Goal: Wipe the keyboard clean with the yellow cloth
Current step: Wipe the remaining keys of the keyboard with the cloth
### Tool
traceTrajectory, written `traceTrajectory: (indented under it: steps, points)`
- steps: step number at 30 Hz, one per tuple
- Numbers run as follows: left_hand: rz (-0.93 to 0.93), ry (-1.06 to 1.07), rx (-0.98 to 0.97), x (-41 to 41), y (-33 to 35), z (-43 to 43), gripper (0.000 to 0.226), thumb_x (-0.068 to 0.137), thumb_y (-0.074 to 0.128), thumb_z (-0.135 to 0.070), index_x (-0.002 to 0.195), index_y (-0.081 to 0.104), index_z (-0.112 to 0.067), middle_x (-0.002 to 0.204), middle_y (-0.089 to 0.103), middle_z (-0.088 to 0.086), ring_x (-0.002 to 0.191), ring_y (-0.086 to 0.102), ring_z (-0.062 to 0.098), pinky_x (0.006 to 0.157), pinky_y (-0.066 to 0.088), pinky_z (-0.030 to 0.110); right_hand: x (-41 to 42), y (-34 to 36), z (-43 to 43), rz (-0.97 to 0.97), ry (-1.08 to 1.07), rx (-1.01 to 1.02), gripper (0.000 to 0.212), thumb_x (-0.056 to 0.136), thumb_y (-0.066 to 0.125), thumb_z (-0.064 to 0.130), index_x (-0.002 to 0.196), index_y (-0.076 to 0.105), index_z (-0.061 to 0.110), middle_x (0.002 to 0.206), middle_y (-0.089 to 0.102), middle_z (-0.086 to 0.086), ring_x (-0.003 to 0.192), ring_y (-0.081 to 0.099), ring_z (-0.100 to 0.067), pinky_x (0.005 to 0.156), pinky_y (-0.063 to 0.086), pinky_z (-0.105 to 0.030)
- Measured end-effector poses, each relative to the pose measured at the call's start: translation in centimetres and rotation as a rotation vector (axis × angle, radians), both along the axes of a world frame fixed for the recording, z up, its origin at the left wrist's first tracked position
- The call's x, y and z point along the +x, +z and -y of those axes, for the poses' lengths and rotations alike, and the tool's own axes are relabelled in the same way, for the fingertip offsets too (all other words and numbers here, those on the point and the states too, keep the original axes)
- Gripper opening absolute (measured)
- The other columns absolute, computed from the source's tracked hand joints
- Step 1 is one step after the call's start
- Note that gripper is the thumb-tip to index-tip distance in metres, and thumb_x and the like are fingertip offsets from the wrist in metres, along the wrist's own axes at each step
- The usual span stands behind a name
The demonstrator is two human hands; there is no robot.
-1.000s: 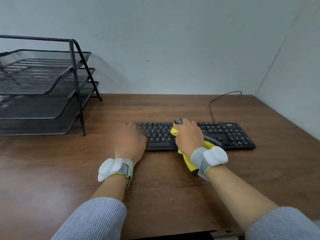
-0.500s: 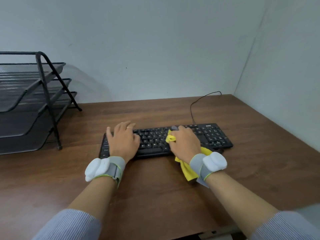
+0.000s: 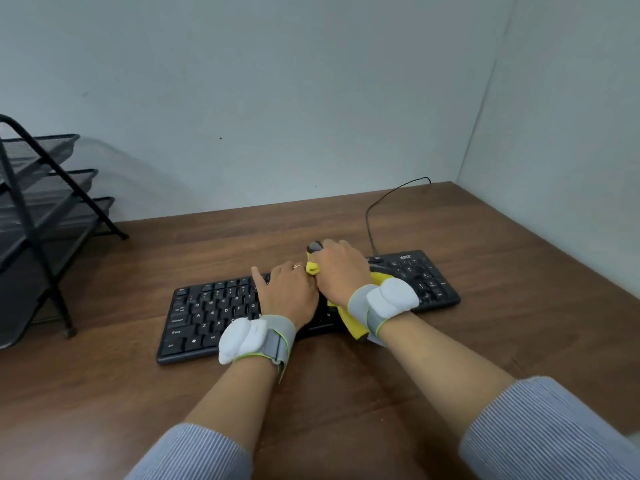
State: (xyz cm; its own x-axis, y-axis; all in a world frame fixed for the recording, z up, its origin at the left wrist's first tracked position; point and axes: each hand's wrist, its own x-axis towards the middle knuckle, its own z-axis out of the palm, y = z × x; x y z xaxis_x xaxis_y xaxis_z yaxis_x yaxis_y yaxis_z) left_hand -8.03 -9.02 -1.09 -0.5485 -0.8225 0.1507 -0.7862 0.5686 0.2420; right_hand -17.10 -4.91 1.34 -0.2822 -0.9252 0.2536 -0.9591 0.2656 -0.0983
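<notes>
The right hand is closing over the bunched yellow cloth and pressing it down on the middle of the black keyboard, with folds of cloth poking out by the knuckles and trailing back under the wrist past the keyboard's near edge. The left hand is lying flat and spread on the keys just beside it, gripping nothing, the two hands touching or nearly so. Both wrists are wearing grey straps with white pads. The keyboard is sitting at a slant on the brown tabletop, its left key block and its right number pad lying uncovered on either side of the hands. A thin black cable is running from its far edge toward the back wall. Bare wood is stretching wide all around the keyboard. A black mesh tray rack is standing well apart at the far left.
</notes>
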Motion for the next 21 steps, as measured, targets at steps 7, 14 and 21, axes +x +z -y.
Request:
traceTrajectory:
  steps: [7,14,21]
  points:
    - [0.026,0.04,-0.002,-0.8,-0.1,-0.8,0.045,0.097,0.025,-0.035,0.128,0.048,-0.011,0.137,0.048,0.002,0.131,0.036,0.024,0.109,-0.001,0.063,-3.3,-0.3,-2.2,0.09,-0.193,-0.057,0.024,0.085,0.052,0.016,0.107,0.06,0.009,0.118,0.05,-0.011,0.109,0.045,-0.035,0.078,0.042,-0.042]
    - [0.085,0.008,0.018,-4.0,0.5,-3.1,0.05,0.098,0.023,-0.036,0.139,0.034,-0.009,0.144,0.037,0.005,0.137,0.026,0.027,0.11,0.004,0.063,-4.4,-0.8,-5.0,0.057,-0.23,-0.095,0.021,0.086,0.048,0.014,0.104,0.06,0.013,0.117,0.05,-0.01,0.105,0.046,-0.034,0.076,0.042,-0.04]
    - [-0.008,-0.001,-0.04,-4.9,-1.4,-4.0,0.049,0.098,0.024,-0.035,0.143,0.029,-0.016,0.151,0.03,-0.001,0.142,0.017,0.022,0.112,0.003,0.06,-4.6,-0.7,-3.5,0.061,-0.174,-0.052,0.023,0.084,0.052,0.012,0.106,0.059,0.014,0.121,0.049,-0.01,0.108,0.044,-0.034,0.08,0.04,-0.04]
